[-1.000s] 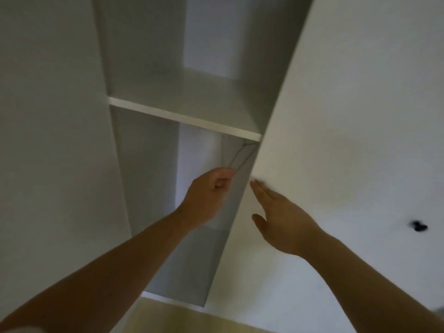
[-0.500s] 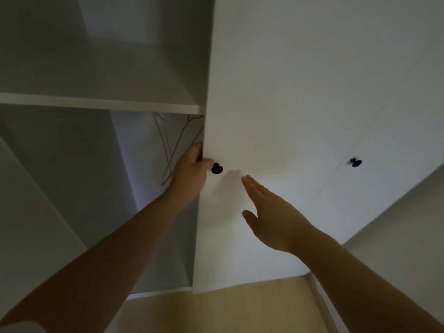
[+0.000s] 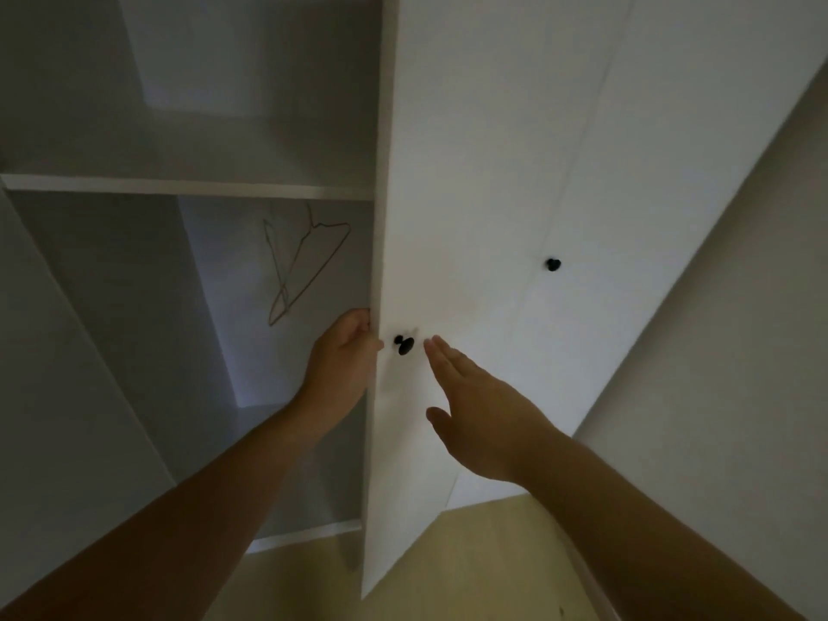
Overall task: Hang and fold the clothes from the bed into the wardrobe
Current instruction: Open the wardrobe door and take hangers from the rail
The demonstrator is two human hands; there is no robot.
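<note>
Two wire hangers (image 3: 293,266) inside open wardrobe (image 3: 188,189), left hand (image 3: 342,360) gripping door (image 3: 448,217) edge, right hand (image 3: 479,410) flat, fingers straight.

Pale wood floor (image 3: 470,566) at btm, plain beige wall (image 3: 739,351) on rt.

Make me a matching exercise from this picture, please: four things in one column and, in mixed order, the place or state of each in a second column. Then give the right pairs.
Things:
1. left hand
2. right hand
3. wire hangers
4. far knob

Places or states:
a. on the closed door at the right
b. fingers straight, beside the near knob
c. hanging just below the shelf
d. fingers curled round the edge of the open door

Pairs: 1-d, 2-b, 3-c, 4-a.
</note>
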